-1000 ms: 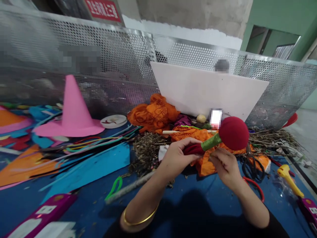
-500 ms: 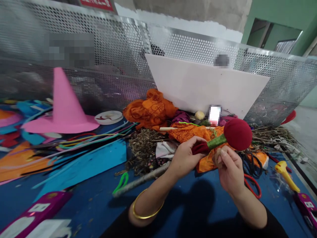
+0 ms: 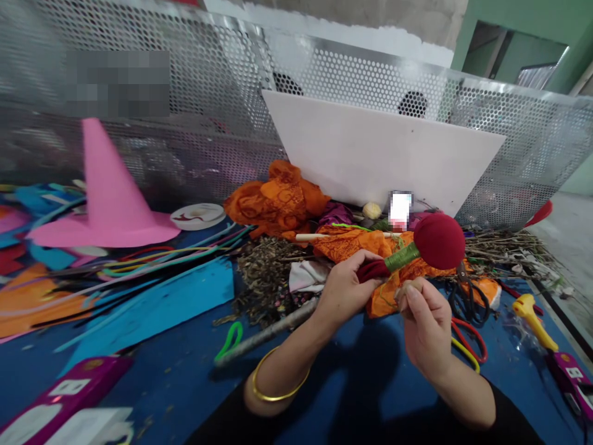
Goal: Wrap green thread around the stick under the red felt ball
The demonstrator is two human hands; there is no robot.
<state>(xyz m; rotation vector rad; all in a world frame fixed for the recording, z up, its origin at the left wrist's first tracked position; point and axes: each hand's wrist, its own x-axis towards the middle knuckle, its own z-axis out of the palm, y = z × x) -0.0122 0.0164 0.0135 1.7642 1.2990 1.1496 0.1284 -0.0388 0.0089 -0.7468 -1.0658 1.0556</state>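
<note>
A dark red fabric-covered ball [image 3: 439, 241] has its cloth gathered into a neck bound with a green wrapping [image 3: 402, 258]. My left hand [image 3: 345, 287] is closed around the loose red cloth [image 3: 372, 271] below that wrapping, so the ball tilts up to the right. My right hand [image 3: 426, 318] is pinched shut just under the ball, apart from it. A small tan bit shows at its fingertips, with a thin strand near it; I cannot make out what it is. Orange patterned cloth [image 3: 382, 300] lies behind both hands.
A pink cone hat [image 3: 109, 191] stands at the left near a tape roll [image 3: 197, 217]. Scissors [image 3: 470, 300] and a yellow-handled tool [image 3: 532, 321] lie at the right. A stick [image 3: 273, 334], dried plants [image 3: 266, 278] and blue sheet [image 3: 185, 296] cover the table before a white board [image 3: 380, 148].
My right hand has moved slightly down, away from the green wrapping. My left hand keeps hold of the red cloth. The view has shifted a little, and a yellow loop now shows beside my right wrist.
</note>
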